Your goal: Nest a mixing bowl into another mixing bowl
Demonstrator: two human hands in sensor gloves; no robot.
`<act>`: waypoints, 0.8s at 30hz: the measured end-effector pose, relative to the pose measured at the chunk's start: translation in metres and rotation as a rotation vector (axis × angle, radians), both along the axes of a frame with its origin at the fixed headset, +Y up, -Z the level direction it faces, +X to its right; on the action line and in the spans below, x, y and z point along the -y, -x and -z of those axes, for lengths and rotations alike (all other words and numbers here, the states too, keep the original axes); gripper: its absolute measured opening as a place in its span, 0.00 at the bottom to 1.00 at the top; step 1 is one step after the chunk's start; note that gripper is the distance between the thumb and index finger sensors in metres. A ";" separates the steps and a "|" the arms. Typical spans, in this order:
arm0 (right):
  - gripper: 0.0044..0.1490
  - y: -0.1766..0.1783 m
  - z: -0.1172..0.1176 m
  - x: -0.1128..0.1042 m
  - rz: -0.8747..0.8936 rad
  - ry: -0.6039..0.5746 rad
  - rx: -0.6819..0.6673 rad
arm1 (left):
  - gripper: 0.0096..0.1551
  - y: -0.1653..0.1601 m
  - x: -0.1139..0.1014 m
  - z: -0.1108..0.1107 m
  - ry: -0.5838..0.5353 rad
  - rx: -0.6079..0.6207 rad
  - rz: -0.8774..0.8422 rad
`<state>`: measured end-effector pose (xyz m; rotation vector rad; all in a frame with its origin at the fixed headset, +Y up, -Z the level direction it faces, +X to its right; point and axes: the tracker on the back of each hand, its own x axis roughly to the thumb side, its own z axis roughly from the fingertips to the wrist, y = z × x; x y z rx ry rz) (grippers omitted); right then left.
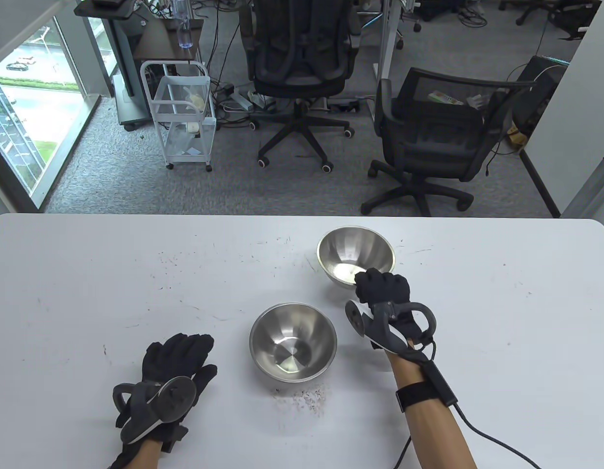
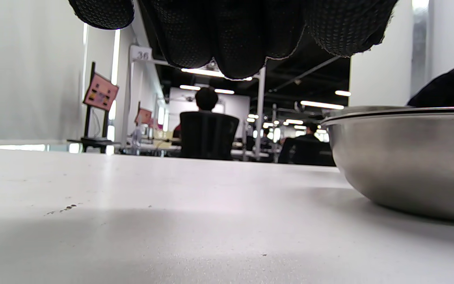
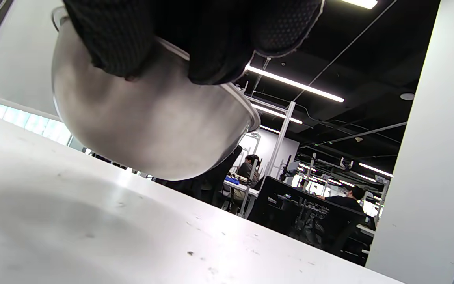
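Observation:
Two steel mixing bowls are in view. The far bowl is held by my right hand, which grips its near rim; in the right wrist view this far bowl hangs tilted, clear of the table top. The near bowl stands upright on the white table, in front and left of the far one; it also shows in the left wrist view. My left hand rests flat on the table, left of the near bowl, holding nothing.
Dark specks and scuffs mark the table in front of the near bowl. Two office chairs and a white cart stand on the floor beyond the table's far edge.

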<state>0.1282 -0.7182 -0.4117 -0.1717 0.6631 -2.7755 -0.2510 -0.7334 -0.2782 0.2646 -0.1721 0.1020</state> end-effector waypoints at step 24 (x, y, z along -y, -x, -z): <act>0.15 0.058 -0.127 -0.018 -0.013 -0.045 -0.339 | 0.38 -0.005 0.005 -0.006 -0.003 0.040 -0.019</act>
